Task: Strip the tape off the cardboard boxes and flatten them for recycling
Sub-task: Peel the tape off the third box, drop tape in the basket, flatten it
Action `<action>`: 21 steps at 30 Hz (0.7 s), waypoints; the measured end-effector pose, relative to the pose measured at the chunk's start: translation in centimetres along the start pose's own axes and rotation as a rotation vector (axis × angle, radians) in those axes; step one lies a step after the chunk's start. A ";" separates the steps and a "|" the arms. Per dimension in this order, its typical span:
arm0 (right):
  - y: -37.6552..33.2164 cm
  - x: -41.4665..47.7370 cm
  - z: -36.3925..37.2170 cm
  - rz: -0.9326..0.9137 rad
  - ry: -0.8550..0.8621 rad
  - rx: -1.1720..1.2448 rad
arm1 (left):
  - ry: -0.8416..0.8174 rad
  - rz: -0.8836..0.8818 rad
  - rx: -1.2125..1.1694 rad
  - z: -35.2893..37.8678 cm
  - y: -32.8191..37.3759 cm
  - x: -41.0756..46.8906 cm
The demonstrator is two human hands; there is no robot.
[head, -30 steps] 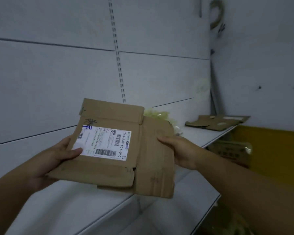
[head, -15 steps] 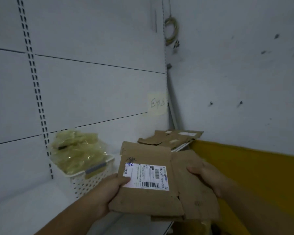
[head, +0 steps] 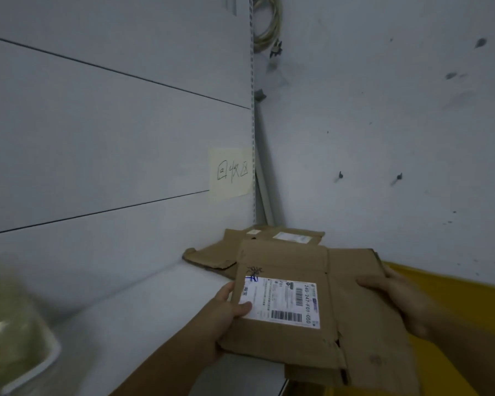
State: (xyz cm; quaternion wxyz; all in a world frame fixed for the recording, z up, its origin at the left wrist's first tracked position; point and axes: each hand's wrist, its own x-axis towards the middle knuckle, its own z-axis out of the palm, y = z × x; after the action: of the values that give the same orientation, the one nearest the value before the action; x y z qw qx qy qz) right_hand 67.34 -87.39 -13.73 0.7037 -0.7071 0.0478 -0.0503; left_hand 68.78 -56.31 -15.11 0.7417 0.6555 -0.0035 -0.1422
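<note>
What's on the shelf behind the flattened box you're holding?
Behind the held flattened cardboard box, another flattened brown cardboard piece with white labels lies on the white shelf. The held box hides its near edge.

Both hands [head: 226,312] grip flat box [head: 306,338]

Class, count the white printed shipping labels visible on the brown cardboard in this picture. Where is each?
3. One large barcode label on the held flattened box; two smaller labels on the flattened cardboard in the shelf corner. Others may be hidden underneath.

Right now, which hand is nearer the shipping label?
Left. The left hand has its thumb on the shipping label's left edge; the right hand holds the flattened box's far right side.
</note>
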 end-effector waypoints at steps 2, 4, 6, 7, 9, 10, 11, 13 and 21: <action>0.3 2.2 -1.5 0.014 -0.044 0.031 | -0.014 -0.023 0.003 1.2 0.2 2.6; 0.8 4.9 -2.9 -0.003 -0.039 0.062 | -0.032 -0.016 -0.030 2.3 0.5 5.0; 0.9 7.7 -4.1 -0.051 0.007 0.129 | -0.059 0.034 -0.189 4.0 1.3 7.0; 0.8 9.2 -4.7 -0.073 0.031 0.168 | -0.072 0.066 -0.333 4.9 1.8 8.0; 0.4 12.3 -5.5 -0.107 0.063 0.232 | -0.041 0.124 -0.631 6.9 2.8 10.0; 0.2 13.9 -5.5 -0.114 0.069 0.252 | 0.003 0.164 -0.713 7.7 3.3 11.0; -0.2 15.3 -5.1 -0.120 0.068 0.269 | 0.046 0.200 -0.725 8.2 3.6 12.0; -0.9 18.0 -3.6 -0.139 0.070 0.275 | 0.111 0.234 -0.607 9.2 3.9 13.3; -0.6 24.8 4.5 0.140 -0.265 0.175 | 0.588 0.388 -0.397 4.4 5.8 16.3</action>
State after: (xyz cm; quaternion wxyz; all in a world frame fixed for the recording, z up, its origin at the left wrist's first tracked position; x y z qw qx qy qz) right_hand 92.55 -86.41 -13.05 0.7646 -0.6384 -0.0006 0.0885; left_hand 84.76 -63.49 -11.76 0.8363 0.4995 0.1129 0.1962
